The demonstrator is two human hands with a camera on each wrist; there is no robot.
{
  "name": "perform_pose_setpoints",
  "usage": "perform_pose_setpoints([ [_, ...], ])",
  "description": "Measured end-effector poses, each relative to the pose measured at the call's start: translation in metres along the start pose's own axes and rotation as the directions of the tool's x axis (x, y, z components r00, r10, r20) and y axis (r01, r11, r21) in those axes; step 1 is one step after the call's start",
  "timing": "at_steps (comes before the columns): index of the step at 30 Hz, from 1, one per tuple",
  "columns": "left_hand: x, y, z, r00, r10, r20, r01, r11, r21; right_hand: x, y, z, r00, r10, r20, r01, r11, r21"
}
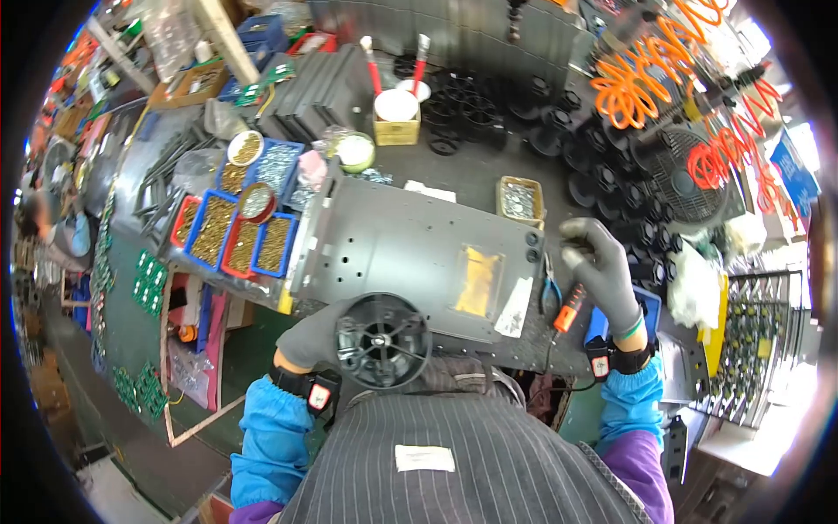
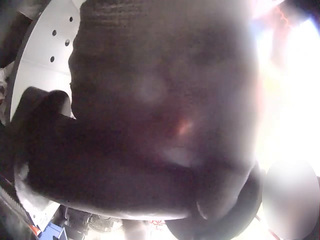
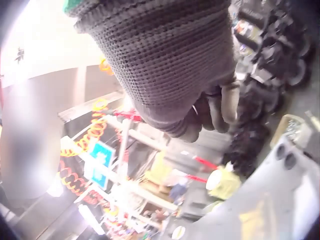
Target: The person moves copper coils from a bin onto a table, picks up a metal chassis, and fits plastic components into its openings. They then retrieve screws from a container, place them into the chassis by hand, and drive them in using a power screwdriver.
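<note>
A grey panel (image 1: 393, 244) with holes and a yellow label lies across the bench. My gloved left hand (image 1: 316, 337) holds a black round spoked plastic part (image 1: 381, 341) in front of my apron, over the panel's near edge. The fingers behind that part are hidden in the head view. In the left wrist view the dark glove (image 2: 155, 75) fills most of the picture. My gloved right hand (image 1: 604, 271) is raised beyond the panel's right end, fingers loosely bent with nothing in them. Below it lie blue-handled pliers (image 1: 550, 293) and an orange power screwdriver (image 1: 569, 307).
Blue and red bins of screws (image 1: 212, 229) stand left of the panel. A small box of metal hardware (image 1: 521, 201) sits behind it. Stacked black plastic parts (image 1: 602, 166) and a fan (image 1: 690, 175) stand at the back right, under orange coiled hoses (image 1: 628, 87).
</note>
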State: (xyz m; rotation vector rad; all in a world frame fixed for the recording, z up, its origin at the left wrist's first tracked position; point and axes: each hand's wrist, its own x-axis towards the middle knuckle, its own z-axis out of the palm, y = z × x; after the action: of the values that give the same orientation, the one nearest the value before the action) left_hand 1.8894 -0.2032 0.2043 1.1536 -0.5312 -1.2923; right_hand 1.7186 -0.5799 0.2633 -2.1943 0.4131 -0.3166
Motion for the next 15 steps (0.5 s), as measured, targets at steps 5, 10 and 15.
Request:
perform_pose_setpoints([
  [5, 0.027, -0.021, -0.002, 0.996, -0.026, -0.084, 0.038, 0.99, 0.137, -0.102, 0.165, 0.008, 0.908, 0.411, -0.077, -0.417, 0.876, -0.241],
  [10, 0.043, -0.044, -0.012, 0.985, -0.072, -0.158, 0.073, 0.997, 0.004, -0.145, 0.241, 0.084, 0.83, 0.508, -0.23, -0.553, 0.695, -0.459],
  [15, 0.054, -0.021, 0.021, 0.994, 0.017, -0.107, -0.011, 0.998, 0.058, -0.103, 0.259, 0.131, 0.645, 0.684, -0.341, -0.691, 0.332, -0.642],
])
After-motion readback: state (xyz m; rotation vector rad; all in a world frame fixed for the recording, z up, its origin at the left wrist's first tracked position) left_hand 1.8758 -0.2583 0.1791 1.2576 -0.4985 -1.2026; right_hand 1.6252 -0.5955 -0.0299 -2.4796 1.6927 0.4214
